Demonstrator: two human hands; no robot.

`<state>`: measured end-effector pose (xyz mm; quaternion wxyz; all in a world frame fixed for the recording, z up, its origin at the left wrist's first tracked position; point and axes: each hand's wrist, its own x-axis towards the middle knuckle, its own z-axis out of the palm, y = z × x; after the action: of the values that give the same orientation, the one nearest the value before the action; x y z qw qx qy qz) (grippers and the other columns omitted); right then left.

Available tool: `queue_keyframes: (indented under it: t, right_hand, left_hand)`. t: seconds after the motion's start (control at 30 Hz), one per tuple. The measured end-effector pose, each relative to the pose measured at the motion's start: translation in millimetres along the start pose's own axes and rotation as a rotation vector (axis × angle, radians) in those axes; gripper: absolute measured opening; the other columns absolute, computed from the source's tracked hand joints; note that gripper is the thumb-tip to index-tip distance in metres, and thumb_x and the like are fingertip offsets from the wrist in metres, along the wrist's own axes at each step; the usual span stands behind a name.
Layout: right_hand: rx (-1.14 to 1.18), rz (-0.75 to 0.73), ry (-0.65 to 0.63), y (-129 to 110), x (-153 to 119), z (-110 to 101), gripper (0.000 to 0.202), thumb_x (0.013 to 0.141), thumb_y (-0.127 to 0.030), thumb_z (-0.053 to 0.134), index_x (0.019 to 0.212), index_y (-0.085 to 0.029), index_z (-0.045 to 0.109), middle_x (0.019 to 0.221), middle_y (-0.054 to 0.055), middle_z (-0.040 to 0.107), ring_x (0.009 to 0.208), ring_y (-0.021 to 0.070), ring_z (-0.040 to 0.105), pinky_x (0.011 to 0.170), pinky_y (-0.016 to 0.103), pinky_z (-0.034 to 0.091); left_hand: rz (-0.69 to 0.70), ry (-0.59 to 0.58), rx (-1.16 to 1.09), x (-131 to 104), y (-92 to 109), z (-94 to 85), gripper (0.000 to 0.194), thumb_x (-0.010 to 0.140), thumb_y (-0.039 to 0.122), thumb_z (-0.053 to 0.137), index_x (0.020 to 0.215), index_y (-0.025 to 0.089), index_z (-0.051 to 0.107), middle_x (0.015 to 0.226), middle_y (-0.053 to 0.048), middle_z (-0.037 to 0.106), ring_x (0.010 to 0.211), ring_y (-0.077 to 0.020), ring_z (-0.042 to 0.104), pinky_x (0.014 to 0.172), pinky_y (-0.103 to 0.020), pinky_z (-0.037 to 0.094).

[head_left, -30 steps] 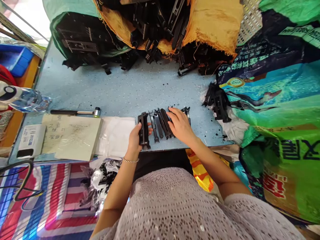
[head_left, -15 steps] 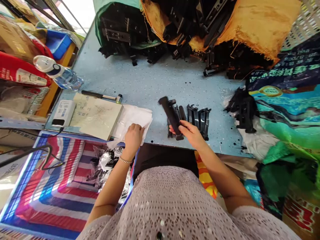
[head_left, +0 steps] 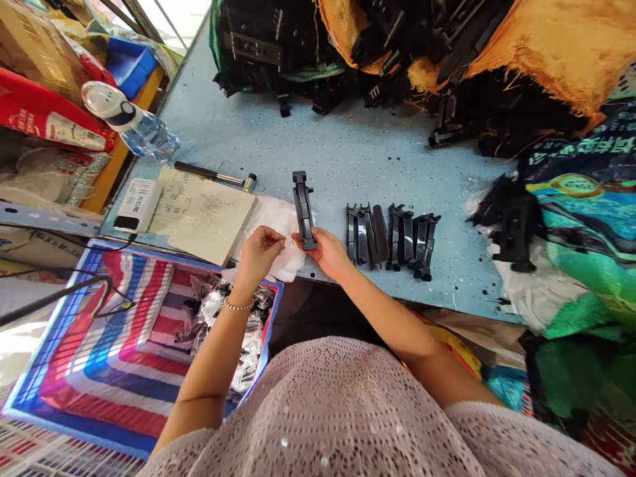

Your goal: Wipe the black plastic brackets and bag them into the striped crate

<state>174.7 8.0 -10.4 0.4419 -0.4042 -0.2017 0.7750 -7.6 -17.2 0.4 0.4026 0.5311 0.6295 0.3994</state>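
Observation:
A long black plastic bracket-like part (head_left: 303,209) stands nearly upright in my right hand (head_left: 328,253), whose thumb and fingers grip its lower end. Just left of it, my left hand (head_left: 261,255) is closed in a pinch on the edge of a thin white plastic bag (head_left: 285,264). The bag lies in a stack at the table's front edge, partly hidden by both hands. To the right of my right hand, several similar black parts (head_left: 360,232) lie side by side in a row on the table.
A cardboard sheet (head_left: 203,215), hammer (head_left: 213,173), white device (head_left: 138,205) and water bottle (head_left: 132,122) are at left. Sacks of black parts (head_left: 253,46) line the back. A blue crate (head_left: 64,291) with striped lining and bagged items stands below left; more black parts (head_left: 517,222) lie right.
My right hand has carried the black part leftward, toward the bags, and turned it more upright. My left hand has risen from lying on the bags to pinching one's edge. The view has shifted slightly.

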Motion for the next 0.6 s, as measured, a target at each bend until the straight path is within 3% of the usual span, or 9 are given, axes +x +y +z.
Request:
queue_keyframes:
  t: [0.13,0.23,0.33,0.4,0.5,0.6]
  right_hand:
    - [-0.054,-0.040,0.018,3.7,-2.1,-6.9,0.019,0.091,-0.040,0.065,0.090,-0.021,0.064,0.082,0.002,0.076,0.079,0.0150,0.071,0.076,0.027,0.058]
    - [-0.081,-0.013,-0.149,-4.4,-26.2,-20.6,0.028,0.088,-0.047,0.066,0.084,-0.020,0.063,0.064,-0.001,0.066,0.054,0.0119,0.058,0.052,0.023,0.048]
    - [-0.002,0.258,-0.452,-5.2,-49.1,-37.2,0.033,0.089,-0.049,0.061,0.083,-0.017,0.063,0.048,-0.007,0.046,0.037,0.0074,0.031,0.038,0.020,0.027]
    - [0.053,0.447,-0.557,-0.1,-52.9,-43.5,0.032,0.088,-0.047,0.059,0.085,-0.015,0.063,0.046,-0.011,0.033,0.037,0.0058,0.014,0.036,0.019,0.017]
    - [-0.001,0.496,-0.497,8.2,-45.0,-38.6,0.031,0.088,-0.046,0.056,0.085,-0.016,0.063,0.048,-0.013,0.023,0.039,0.0064,0.005,0.037,0.020,0.012]
    - [-0.291,0.271,-0.247,10.0,-40.8,-21.6,0.028,0.089,-0.047,0.060,0.083,-0.019,0.062,0.051,-0.009,0.037,0.041,0.0085,0.023,0.040,0.021,0.021]
  left_hand:
    - [0.241,-0.036,0.410,-2.1,7.4,-16.0,0.031,0.081,0.009,0.053,0.096,0.018,0.078,0.105,-0.012,0.075,0.104,-0.0278,0.067,0.100,-0.045,0.050]
    - [0.235,-0.041,0.465,7.4,3.7,-22.0,0.042,0.080,0.009,0.052,0.113,0.017,0.076,0.122,-0.015,0.071,0.107,-0.0275,0.068,0.103,-0.045,0.052]
    - [0.203,-0.063,0.351,16.5,-2.2,-26.8,0.055,0.079,0.010,0.053,0.132,0.018,0.068,0.137,-0.015,0.064,0.090,-0.0187,0.069,0.091,-0.037,0.058]
    - [0.231,-0.078,0.313,14.7,-3.2,-29.4,0.061,0.081,0.008,0.052,0.140,0.019,0.063,0.143,-0.015,0.060,0.093,-0.0178,0.070,0.091,-0.035,0.059]
    - [0.359,-0.102,0.357,-4.1,2.0,-25.6,0.068,0.084,0.003,0.049,0.150,0.021,0.053,0.153,-0.015,0.053,0.126,-0.0249,0.063,0.109,-0.042,0.054]
    - [0.516,-0.234,0.393,-31.9,11.1,-12.2,0.074,0.088,-0.001,0.043,0.158,0.022,0.041,0.160,-0.013,0.046,0.145,-0.0264,0.049,0.120,-0.047,0.047]
